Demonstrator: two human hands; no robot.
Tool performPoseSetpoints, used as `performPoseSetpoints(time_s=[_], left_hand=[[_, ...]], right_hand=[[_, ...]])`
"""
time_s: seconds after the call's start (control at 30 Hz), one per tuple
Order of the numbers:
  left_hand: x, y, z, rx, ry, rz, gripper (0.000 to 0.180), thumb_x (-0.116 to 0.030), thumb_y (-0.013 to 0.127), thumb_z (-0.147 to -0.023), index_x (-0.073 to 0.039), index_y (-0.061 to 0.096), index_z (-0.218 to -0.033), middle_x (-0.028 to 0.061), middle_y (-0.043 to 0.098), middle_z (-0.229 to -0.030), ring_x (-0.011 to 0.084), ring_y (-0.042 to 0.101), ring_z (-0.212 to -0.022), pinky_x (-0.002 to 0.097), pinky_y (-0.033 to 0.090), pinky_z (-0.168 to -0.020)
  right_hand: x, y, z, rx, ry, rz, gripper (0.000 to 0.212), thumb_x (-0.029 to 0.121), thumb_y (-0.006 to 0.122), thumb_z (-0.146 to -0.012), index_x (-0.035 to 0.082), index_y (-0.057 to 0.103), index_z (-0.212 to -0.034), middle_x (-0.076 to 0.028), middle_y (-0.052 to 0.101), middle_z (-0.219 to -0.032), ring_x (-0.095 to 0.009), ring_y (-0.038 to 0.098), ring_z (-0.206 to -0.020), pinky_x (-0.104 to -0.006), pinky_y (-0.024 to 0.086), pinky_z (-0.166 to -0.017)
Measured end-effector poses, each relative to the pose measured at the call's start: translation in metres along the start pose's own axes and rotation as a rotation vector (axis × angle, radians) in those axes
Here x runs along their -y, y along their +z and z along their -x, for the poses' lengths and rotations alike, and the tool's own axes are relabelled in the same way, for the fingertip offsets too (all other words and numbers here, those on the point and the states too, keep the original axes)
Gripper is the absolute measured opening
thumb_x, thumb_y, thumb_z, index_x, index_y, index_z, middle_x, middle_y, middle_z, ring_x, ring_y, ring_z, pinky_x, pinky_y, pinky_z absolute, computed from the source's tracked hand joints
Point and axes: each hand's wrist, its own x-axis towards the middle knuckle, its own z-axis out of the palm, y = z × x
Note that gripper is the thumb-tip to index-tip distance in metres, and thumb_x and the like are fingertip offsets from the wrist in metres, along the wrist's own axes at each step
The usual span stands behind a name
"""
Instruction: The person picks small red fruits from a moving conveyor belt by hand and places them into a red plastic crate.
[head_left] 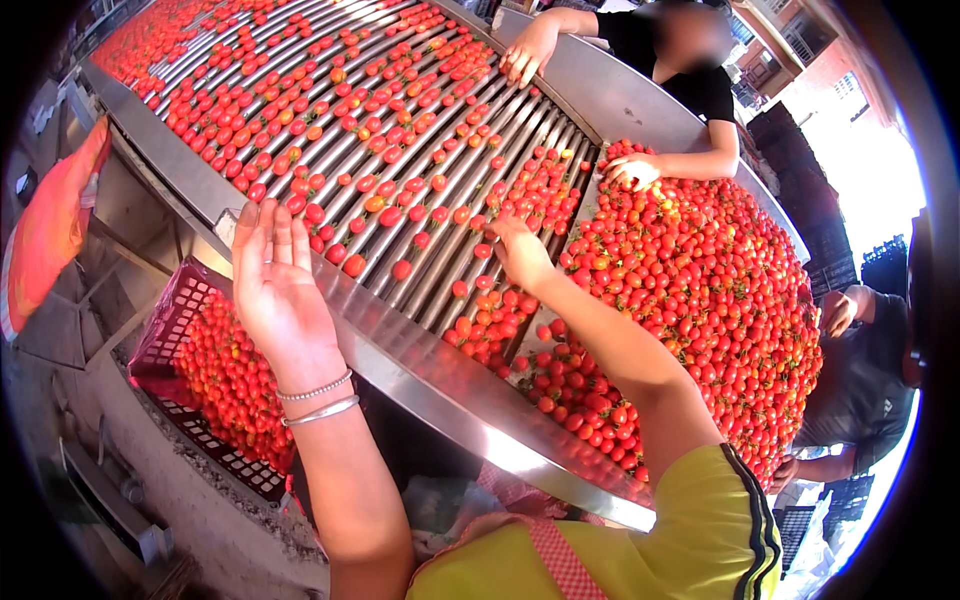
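Yellow-green shirt (690,510) is filling the bottom of my view, with its striped sleeve leading up to the right hand (518,252). That hand is hanging over the rollers (520,125) beside some tomatoes (401,270); its fingers are curling slightly, and I am unable to tell whether they are gripping one. At the near edge of the table (400,365), the left hand (285,285) is showing me its palm, its fingers straight, spread and holding nothing.

I am judging the work to be well along but unfinished: a crate (228,460) at lower left is holding a good load, while many tomatoes are lying loose on the rollers and a big heap (700,290) is sitting to the right. Across from me, a co-worker's hand (635,168) is touching that heap.

Smooth and glossy, the tomatoes are looking round to oval, mostly red, with some orange. Slim metal tubes are forming the rollers, and the table's flat metal side is shining. Square holes are perforating the dark-red crate. A beaded bracelet (316,387) and a plain silvery bangle (322,408) are circling the left wrist.
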Motion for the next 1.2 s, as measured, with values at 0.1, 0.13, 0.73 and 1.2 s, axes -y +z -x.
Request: performPoseSetpoints(time_s=[0.1,0.13,0.73,1.2], left_hand=[[0.008,0.001,0.002,0.095,-0.186,0.152,0.030,-0.011,0.052,-0.092,0.002,0.052,-0.119,0.0126,0.056,-0.117,0.0222,0.053,-0.112,0.0391,0.039,-0.104],[0.010,0.002,0.005,0.098,-0.233,0.159,0.030,-0.011,0.052,-0.092,0.002,0.052,-0.119,0.0128,0.056,-0.118,0.0224,0.052,-0.113,0.0394,0.039,-0.104],[0.044,0.001,0.022,0.019,-0.734,0.459,0.020,-0.012,0.044,-0.097,0.000,0.056,-0.108,0.0194,0.057,-0.112,0.0282,0.057,-0.101,0.0368,0.050,-0.079],[0.047,-0.002,0.021,-0.009,-0.725,0.422,0.020,-0.009,0.048,-0.095,0.000,0.053,-0.112,0.0192,0.056,-0.113,0.0285,0.057,-0.105,0.0367,0.049,-0.083]], right_hand=[[-0.014,0.009,-0.012,-0.021,0.033,0.180,0.024,0.004,0.066,-0.072,0.004,0.053,-0.093,-0.017,0.061,-0.091,-0.037,0.058,-0.095,-0.0443,0.047,-0.081],[-0.016,0.010,-0.015,0.052,0.047,0.159,0.025,0.005,0.066,-0.072,0.004,0.053,-0.094,-0.017,0.061,-0.090,-0.037,0.058,-0.093,-0.0440,0.047,-0.080],[0.106,-0.037,0.026,0.235,-0.234,-0.292,0.020,0.010,0.063,-0.080,0.001,0.062,-0.098,-0.015,0.060,-0.089,-0.033,0.061,-0.089,-0.0417,0.050,-0.077],[0.057,-0.008,0.084,0.364,-0.139,-0.387,0.013,0.003,0.062,-0.084,0.005,0.062,-0.097,-0.015,0.053,-0.117,-0.029,0.057,-0.103,-0.0339,0.049,-0.083]])
